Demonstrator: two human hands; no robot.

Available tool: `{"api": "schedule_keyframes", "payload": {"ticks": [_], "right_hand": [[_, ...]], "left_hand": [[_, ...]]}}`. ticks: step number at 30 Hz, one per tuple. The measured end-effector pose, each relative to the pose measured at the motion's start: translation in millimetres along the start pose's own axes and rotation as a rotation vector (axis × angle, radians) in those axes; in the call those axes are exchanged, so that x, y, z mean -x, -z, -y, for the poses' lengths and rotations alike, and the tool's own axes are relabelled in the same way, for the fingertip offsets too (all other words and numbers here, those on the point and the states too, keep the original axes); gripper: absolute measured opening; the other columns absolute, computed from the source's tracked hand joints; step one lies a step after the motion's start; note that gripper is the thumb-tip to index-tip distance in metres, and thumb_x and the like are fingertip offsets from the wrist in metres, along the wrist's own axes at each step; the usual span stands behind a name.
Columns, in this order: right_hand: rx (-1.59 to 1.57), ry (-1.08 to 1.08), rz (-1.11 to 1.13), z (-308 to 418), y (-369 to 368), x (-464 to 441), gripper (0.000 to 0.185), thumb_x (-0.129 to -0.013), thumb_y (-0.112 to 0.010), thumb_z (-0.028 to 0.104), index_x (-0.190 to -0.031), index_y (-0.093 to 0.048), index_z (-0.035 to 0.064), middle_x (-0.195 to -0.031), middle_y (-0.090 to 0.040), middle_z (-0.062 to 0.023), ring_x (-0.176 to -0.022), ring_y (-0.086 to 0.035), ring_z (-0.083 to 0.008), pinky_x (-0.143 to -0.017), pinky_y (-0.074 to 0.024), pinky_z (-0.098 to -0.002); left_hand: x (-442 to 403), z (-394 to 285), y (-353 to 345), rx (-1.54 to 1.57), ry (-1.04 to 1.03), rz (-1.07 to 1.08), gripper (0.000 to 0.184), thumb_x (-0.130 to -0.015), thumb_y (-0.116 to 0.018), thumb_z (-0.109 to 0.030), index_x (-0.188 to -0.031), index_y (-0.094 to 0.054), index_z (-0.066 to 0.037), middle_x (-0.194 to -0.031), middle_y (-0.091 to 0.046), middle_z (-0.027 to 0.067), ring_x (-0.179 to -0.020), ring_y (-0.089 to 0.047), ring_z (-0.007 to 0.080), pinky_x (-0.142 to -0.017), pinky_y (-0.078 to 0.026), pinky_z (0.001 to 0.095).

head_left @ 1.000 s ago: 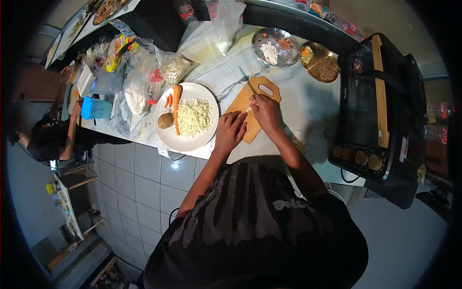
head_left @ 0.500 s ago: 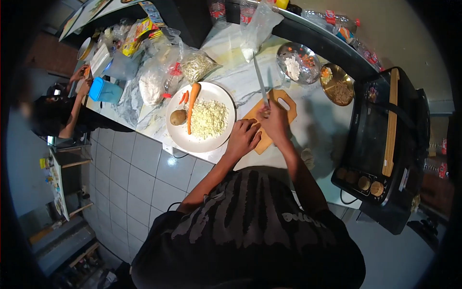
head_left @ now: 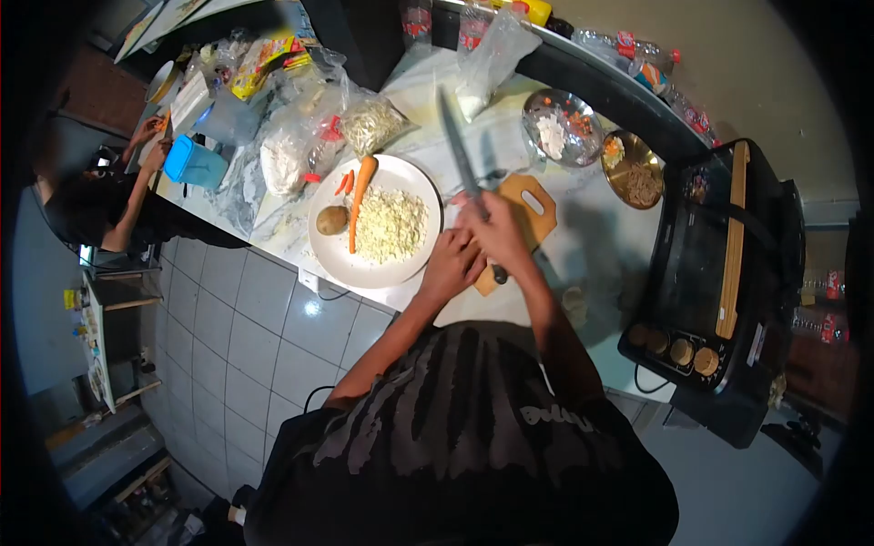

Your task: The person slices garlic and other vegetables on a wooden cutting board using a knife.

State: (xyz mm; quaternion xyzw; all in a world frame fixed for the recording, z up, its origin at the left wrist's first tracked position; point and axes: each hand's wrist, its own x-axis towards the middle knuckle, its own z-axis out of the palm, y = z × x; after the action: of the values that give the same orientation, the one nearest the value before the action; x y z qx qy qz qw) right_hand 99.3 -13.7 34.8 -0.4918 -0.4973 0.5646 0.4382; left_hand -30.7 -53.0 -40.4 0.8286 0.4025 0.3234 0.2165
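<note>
My right hand (head_left: 497, 232) is closed on a kitchen knife (head_left: 461, 150). Its blade points up and away over the counter, and the dark handle end shows below the hand. A small pinkish piece shows by the right fingertips, too blurred to name. Close beside it, my left hand (head_left: 451, 268) has its fingers curled together at the left side of the wooden cutting board (head_left: 537, 217); whatever they hold is hidden. Left of the hands is a white plate (head_left: 332, 259) bearing chopped pale pieces (head_left: 391, 223), a carrot (head_left: 358, 205), a brown potato (head_left: 332, 219) and red chillies (head_left: 346, 182).
Behind the board are a metal plate (head_left: 575, 156) and a gold-coloured bowl (head_left: 628, 196) with chopped food. A black toaster oven (head_left: 692, 264) stands at right. Plastic bags (head_left: 287, 159) and a blue-lidded container (head_left: 196, 164) line the left, where another person (head_left: 118, 200) works.
My right hand has moved left towards my left hand and turned, so the knife handle now shows below it. The blade leans further left. The whole view has shifted slightly.
</note>
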Motion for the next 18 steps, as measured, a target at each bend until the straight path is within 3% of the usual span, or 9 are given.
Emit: {"api": "schedule_keyframes", "payload": {"ticks": [1,3,5,7,10,11,13,17,18], "right_hand": [[-0.015,0.009,-0.068,-1.0,12.9,9.4,0.020,-0.104,-0.054,0.018,-0.110,-0.063,0.0010,-0.076,-0.060,-0.0044,-0.053,-0.057,-0.0094,-0.050,-0.0454,-0.0233],[0.061,-0.244,-0.165,7.3,46.0,44.4,0.030,-0.107,-0.049,0.028,-0.111,-0.065,0.0034,-0.068,-0.054,-0.0010,-0.049,-0.047,-0.0050,-0.044,-0.0375,-0.0210],[0.015,-0.235,-0.167,-7.9,62.2,72.2,0.033,-0.107,-0.049,0.032,-0.119,-0.063,0.0041,-0.067,-0.052,0.0001,-0.047,-0.040,-0.0032,-0.041,-0.0334,-0.0206],[-0.103,-0.390,-0.258,-13.1,66.5,99.1,0.039,-0.104,-0.053,0.028,-0.138,-0.051,0.0071,-0.075,-0.055,-0.0009,-0.049,-0.042,-0.0040,-0.042,-0.0346,-0.0208],[-0.098,-0.354,-0.387,-35.3,59.4,140.8,0.053,-0.103,-0.053,0.017,-0.152,-0.033,0.0107,-0.085,-0.059,-0.0050,-0.048,-0.042,-0.0050,-0.042,-0.0369,-0.0215],[-0.099,-0.355,-0.390,-42.3,57.8,150.3,0.053,-0.103,-0.053,0.017,-0.152,-0.033,0.0107,-0.085,-0.059,-0.0050,-0.048,-0.042,-0.0050,-0.042,-0.0369,-0.0215],[-0.265,-0.287,-0.388,-46.9,51.0,167.4,0.067,-0.100,-0.046,0.002,-0.159,-0.017,0.0133,-0.095,-0.061,-0.0088,-0.048,-0.043,-0.0055,-0.040,-0.0364,-0.0220],[-0.161,-0.217,-0.257,-34.7,44.5,182.9,0.072,-0.097,-0.043,-0.003,-0.161,-0.015,0.0179,-0.092,-0.061,-0.0072,-0.051,-0.042,-0.0052,-0.043,-0.0384,-0.0202],[0.025,-0.190,-0.252,-34.1,40.6,183.8,0.073,-0.097,-0.042,-0.004,-0.161,-0.016,0.0189,-0.090,-0.061,-0.0071,-0.053,-0.044,-0.0078,-0.047,-0.0415,-0.0226]], "left_hand": [[-3.3,-6.1,3.1,-0.006,0.041,-0.019,0.032,-0.081,-0.071,-0.012,-0.112,-0.069,-0.004,-0.114,-0.063,0.0135,-0.109,-0.055,0.0333,-0.093,-0.046,0.0430],[-5.9,-7.0,2.2,-0.002,-0.027,-0.069,0.032,-0.084,-0.070,-0.011,-0.116,-0.070,-0.008,-0.115,-0.062,0.0120,-0.106,-0.055,0.0316,-0.093,-0.046,0.0415],[-6.5,-7.9,2.1,-0.009,-0.019,-0.070,0.030,-0.085,-0.069,-0.011,-0.115,-0.070,-0.008,-0.114,-0.063,0.0114,-0.105,-0.055,0.0307,-0.092,-0.047,0.0407],[-7.7,-9.1,3.1,-0.014,-0.009,-0.066,0.030,-0.085,-0.069,-0.011,-0.115,-0.070,-0.008,-0.114,-0.063,0.0110,-0.105,-0.055,0.0304,-0.092,-0.047,0.0404],[-7.0,-9.2,2.9,-0.019,-0.007,-0.063,0.030,-0.085,-0.069,-0.011,-0.115,-0.070,-0.008,-0.113,-0.064,0.0102,-0.105,-0.056,0.0299,-0.092,-0.047,0.0402],[-6.7,-9.9,2.1,-0.023,-0.009,-0.070,0.030,-0.085,-0.069,-0.011,-0.115,-0.070,-0.008,-0.112,-0.064,0.0099,-0.104,-0.056,0.0297,-0.092,-0.047,0.0403],[-6.1,-11.0,2.9,-0.025,-0.018,-0.074,0.030,-0.085,-0.069,-0.011,-0.114,-0.070,-0.008,-0.112,-0.064,0.0098,-0.104,-0.056,0.0297,-0.092,-0.047,0.0403],[-5.3,-11.6,3.2,-0.042,-0.039,-0.081,0.030,-0.085,-0.069,-0.010,-0.114,-0.070,-0.008,-0.112,-0.064,0.0100,-0.104,-0.056,0.0297,-0.092,-0.047,0.0402],[-4.7,-11.9,3.8,-0.049,-0.042,-0.084,0.030,-0.085,-0.069,-0.010,-0.114,-0.070,-0.008,-0.112,-0.064,0.0100,-0.104,-0.056,0.0297,-0.092,-0.047,0.0402]]}}
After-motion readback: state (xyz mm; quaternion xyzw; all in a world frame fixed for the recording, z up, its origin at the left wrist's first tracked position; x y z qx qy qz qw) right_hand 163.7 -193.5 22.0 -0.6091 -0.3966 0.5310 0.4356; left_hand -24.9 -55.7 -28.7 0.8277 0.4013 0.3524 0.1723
